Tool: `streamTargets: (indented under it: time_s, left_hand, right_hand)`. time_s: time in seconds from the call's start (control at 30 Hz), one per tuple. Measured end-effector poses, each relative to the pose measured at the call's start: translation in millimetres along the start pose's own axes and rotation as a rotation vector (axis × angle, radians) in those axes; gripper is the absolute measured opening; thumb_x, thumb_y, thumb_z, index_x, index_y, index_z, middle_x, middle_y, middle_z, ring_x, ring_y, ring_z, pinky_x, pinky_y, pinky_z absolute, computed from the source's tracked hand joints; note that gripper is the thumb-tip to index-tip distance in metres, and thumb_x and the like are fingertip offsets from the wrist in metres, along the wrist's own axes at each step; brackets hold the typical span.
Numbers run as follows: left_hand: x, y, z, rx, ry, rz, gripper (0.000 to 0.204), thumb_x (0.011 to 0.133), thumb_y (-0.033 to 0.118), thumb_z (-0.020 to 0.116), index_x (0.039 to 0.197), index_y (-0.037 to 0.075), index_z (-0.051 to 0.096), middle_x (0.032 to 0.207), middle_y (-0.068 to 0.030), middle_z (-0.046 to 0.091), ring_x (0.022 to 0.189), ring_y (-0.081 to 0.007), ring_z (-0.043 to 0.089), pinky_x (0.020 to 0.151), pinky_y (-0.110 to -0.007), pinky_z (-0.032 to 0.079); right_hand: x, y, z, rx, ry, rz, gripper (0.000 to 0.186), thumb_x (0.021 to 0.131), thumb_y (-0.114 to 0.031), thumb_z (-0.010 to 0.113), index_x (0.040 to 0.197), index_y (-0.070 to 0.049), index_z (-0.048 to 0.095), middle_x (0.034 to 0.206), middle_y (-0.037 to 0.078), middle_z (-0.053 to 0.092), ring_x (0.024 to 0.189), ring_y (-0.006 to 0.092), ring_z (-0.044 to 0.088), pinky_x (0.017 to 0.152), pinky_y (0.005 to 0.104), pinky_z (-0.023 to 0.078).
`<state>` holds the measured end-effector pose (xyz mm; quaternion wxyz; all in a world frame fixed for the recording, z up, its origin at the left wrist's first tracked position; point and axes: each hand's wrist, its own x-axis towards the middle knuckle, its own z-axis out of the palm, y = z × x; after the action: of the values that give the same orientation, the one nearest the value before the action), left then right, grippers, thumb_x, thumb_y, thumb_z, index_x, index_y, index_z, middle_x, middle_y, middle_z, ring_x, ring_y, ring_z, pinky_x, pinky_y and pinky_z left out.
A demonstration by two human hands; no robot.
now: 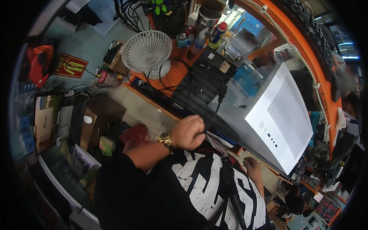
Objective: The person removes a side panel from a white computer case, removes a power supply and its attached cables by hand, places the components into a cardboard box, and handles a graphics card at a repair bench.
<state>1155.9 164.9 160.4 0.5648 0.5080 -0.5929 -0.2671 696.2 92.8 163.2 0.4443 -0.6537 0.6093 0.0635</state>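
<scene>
Cluttered benchtop (177, 79) bore bottles (200, 40) and an open-sided white computer case (264, 113), contents mostly hidden; left hand (189, 132) gripped a black cable (216, 109); right hand (253, 170) curled, holding unclear.

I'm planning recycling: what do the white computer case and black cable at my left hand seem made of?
White computer case: probably satin-painted metal, judging by its even coat and perforated front; plastic panels remain possible.
Black cable: likely matte, flexible plastic or rubber, from its dull surface and slight bend.
</scene>
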Motion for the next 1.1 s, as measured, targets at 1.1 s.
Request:
streamTargets:
  time_s: [1.1]
  left_hand:
    - [6, -166, -96, 0.843, 0.34, -1.052, 0.058, 0.082, 0.044, 0.079, 0.128, 0.011, 0.068, 0.138, -0.0205, 0.058, 0.128, -0.0426, 0.056, 0.103, -0.06, 0.044]
  right_hand:
    - [54, -160, 44, 0.028, -0.317, -0.292, 0.016, 0.095, -0.016, 0.077, 0.104, -0.003, 0.08, 0.094, 0.011, 0.074, 0.084, 0.0193, 0.069, 0.077, 0.0327, 0.052]
